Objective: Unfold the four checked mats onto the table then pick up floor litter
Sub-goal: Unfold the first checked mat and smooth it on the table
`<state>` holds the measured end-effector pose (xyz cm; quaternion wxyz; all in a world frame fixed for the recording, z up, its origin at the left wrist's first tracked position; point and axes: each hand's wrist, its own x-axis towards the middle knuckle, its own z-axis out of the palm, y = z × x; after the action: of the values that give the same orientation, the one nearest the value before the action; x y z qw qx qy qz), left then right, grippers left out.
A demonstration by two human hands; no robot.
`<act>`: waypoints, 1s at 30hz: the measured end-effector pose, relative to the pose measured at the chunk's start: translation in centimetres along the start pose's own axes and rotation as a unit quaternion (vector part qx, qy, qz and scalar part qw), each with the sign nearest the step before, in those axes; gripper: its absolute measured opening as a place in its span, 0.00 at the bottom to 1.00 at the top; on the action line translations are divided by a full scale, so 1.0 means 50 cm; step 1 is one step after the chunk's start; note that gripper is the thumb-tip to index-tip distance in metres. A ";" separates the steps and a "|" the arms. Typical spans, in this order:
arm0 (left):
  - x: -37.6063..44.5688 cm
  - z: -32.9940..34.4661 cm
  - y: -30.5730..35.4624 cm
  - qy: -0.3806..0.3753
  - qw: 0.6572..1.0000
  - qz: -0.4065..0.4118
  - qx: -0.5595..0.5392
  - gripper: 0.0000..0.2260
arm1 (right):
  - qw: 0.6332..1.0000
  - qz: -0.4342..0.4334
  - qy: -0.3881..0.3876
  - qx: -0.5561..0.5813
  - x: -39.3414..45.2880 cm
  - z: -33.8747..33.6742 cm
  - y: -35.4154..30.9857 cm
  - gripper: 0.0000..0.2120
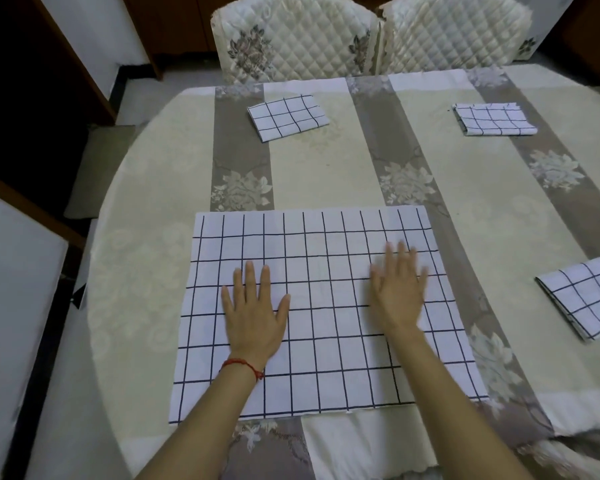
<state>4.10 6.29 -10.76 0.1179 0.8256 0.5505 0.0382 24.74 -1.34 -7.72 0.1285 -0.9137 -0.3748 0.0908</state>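
Note:
One white mat with dark blue checks [326, 368] lies unfolded and flat on the near side of the table [146, 258]. My left hand [255, 311] presses flat on its left half, fingers spread. On its right half sits my right hand [397, 292], fingers straight and blurred with motion. Three more checked mats stay folded: one at the far middle [286, 116], one at the far right [494, 119], and one at the right edge [584, 296].
The oval table wears a cream cloth with grey floral stripes. Two quilted chairs [291, 39] [454, 32] stand against its far side. A white padded seat [11, 306] is at the left. Grey floor [94, 168] shows beside the table's left edge.

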 end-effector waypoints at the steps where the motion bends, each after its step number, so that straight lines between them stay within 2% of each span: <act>1: 0.000 0.001 0.000 0.002 1.000 0.000 0.000 0.35 | 0.998 -0.057 -0.013 0.000 -0.020 0.009 -0.039 0.31; 3: 0.002 0.001 0.000 0.007 1.000 -0.001 -0.001 0.36 | 0.982 -0.183 -0.042 -0.014 -0.074 0.042 -0.104 0.26; 4: 0.002 0.001 0.000 0.006 1.000 -0.002 -0.002 0.36 | 0.972 -0.226 -0.059 -0.023 -0.098 0.058 -0.113 0.26; 5: 0.002 0.002 -0.001 0.004 1.000 -0.002 -0.002 0.36 | 0.968 -0.231 -0.091 -0.023 -0.113 0.064 -0.107 0.27; 7: 0.002 0.002 -0.002 0.003 1.000 0.001 -0.006 0.36 | 0.980 -0.177 -0.089 -0.006 -0.106 0.063 -0.054 0.29; 10: 0.000 0.003 -0.003 -0.004 1.000 0.007 -0.017 0.36 | 0.997 -0.060 -0.036 -0.026 -0.089 0.033 0.060 0.31; 12: 0.000 0.003 -0.002 0.001 1.000 0.012 -0.009 0.36 | 0.999 0.012 -0.019 -0.025 -0.086 0.003 0.123 0.34; 14: 0.000 0.002 -0.001 -0.002 1.000 0.016 -0.006 0.37 | 0.999 0.046 -0.017 -0.013 -0.086 -0.010 0.145 0.35; 16: -0.004 -0.003 0.008 0.004 1.000 0.016 -0.009 0.38 | 1.000 0.018 -0.017 -0.012 -0.088 -0.008 0.126 0.33; 18: -0.015 -0.011 0.039 0.023 0.999 0.027 -0.004 0.35 | 0.998 -0.059 -0.022 -0.029 -0.094 0.002 0.095 0.29; 21: -0.050 -0.020 0.123 0.038 0.995 0.086 -0.025 0.28 | 0.991 -0.126 -0.025 -0.030 -0.093 0.007 0.081 0.27; 25: -0.082 -0.015 0.265 0.003 0.978 0.200 -0.056 0.20 | 0.989 -0.130 0.001 0.075 -0.031 -0.064 0.150 0.23; 27: -0.091 -0.012 0.336 -0.023 0.973 0.220 -0.067 0.19 | 0.986 -0.118 0.008 0.119 0.001 -0.117 0.225 0.23; 30: -0.115 -0.001 0.443 -0.046 0.968 0.224 -0.102 0.17 | 0.988 -0.077 0.028 0.129 0.032 -0.208 0.374 0.17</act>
<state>21.80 -7.08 -5.09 0.2153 0.9123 0.3389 0.0813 40.96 -14.77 -3.64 0.2625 -0.8601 -0.4252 0.1026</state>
